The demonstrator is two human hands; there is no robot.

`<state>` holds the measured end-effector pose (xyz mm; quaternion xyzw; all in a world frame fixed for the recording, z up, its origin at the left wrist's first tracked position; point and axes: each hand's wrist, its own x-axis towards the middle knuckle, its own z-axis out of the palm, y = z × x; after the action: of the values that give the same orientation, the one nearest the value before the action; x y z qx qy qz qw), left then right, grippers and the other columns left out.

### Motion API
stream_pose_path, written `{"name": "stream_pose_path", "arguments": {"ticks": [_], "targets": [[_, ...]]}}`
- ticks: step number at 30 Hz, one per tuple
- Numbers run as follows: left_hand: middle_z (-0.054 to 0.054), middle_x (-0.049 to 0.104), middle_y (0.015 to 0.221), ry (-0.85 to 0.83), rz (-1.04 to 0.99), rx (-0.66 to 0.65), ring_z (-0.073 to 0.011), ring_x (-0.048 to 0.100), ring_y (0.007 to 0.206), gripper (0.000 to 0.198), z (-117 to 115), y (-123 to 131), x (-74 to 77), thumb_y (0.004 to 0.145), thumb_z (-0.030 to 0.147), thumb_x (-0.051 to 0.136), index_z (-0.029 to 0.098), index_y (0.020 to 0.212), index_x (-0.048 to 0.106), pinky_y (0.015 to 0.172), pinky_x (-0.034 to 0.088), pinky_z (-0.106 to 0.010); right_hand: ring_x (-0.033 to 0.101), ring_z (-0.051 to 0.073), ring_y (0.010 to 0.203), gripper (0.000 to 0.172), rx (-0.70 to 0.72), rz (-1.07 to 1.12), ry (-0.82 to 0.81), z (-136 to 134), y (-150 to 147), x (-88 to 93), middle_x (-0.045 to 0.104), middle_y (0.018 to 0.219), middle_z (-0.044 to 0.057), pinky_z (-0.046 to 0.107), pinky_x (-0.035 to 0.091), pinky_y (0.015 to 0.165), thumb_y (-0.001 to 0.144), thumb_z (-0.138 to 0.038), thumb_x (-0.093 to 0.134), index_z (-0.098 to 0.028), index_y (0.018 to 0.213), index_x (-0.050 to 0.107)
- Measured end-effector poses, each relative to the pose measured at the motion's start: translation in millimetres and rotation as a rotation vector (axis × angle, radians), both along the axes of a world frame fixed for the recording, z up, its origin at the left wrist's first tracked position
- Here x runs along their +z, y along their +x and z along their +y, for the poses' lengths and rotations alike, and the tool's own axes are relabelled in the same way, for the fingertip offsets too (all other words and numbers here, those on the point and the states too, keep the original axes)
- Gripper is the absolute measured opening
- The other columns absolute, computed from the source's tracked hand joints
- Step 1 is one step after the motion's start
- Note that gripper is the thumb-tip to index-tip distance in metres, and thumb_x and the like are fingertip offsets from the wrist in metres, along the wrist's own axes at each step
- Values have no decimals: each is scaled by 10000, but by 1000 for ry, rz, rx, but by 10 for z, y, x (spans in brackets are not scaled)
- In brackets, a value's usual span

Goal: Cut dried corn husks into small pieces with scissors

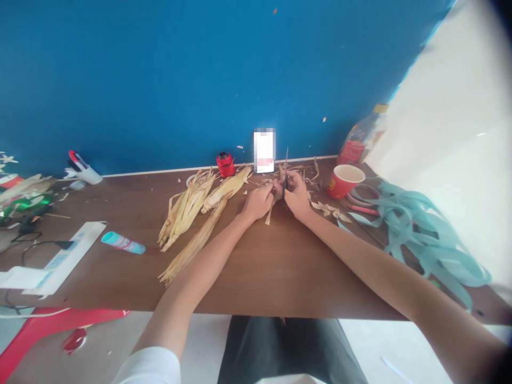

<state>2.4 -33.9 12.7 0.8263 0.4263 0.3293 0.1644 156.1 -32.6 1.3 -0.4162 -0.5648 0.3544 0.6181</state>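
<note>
My left hand (259, 201) is closed over the table, its fingertips pinching a strip of dried corn husk (269, 214) whose end hangs below them. Right beside it, my right hand (298, 198) is closed around a narrow dark tool that looks like scissors (284, 185), pointing up and away. The two hands nearly touch, so the pinched part of the husk is partly hidden. To the left lie bundles of dried corn husk (188, 210) and a longer loose piece (196, 245). Thin husk scraps and cut, petal-like pieces (330, 209) are scattered around my right hand.
A lit phone (264, 152) leans on the blue wall behind my hands, near a red roll (225, 165). At right are a red paper cup (345, 180), a bottle (360, 136) and teal ribbon (424, 229). A glue stick (123, 242) and power strip (68, 258) lie left.
</note>
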Motion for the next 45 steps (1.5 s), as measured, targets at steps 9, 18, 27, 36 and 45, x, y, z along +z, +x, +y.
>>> {"name": "stream_pose_path", "arguments": {"ticks": [9,18,27,36,45], "targets": [[-99,606,1360,-8,-70,-31,-248,570,1249,435,-7,28,2,972,273,365,194,1359,545,1066,417,-378,605,153,683,503,18,81,-94,-24,15,45,642,785,-14,305,518,644,676,-421,713,-238,1092,499],[-90,689,1075,-67,-271,-11,-201,628,1016,233,111,-4,32,938,270,489,176,1025,682,940,465,-332,623,174,748,453,14,-115,-19,-31,4,22,645,801,-2,341,528,740,716,-340,647,-223,1129,504],[-66,705,909,-212,-314,-40,-161,619,788,201,142,-24,-24,881,329,573,160,907,679,708,473,-264,655,187,829,411,-138,-224,11,-63,14,55,676,887,35,333,533,787,748,-279,601,-203,1148,543],[-46,701,849,-254,-334,-88,-156,621,759,214,159,-37,-42,872,342,583,161,913,689,723,482,-270,675,203,858,444,-112,-219,8,-54,15,28,696,915,44,351,540,805,746,-280,618,-206,1177,540],[-36,685,836,-317,-440,-58,-156,620,799,142,185,-35,-55,850,284,584,164,841,660,795,491,-278,665,198,797,457,-80,-200,-6,-67,7,56,685,838,23,355,543,785,738,-251,618,-206,1186,536]]}}
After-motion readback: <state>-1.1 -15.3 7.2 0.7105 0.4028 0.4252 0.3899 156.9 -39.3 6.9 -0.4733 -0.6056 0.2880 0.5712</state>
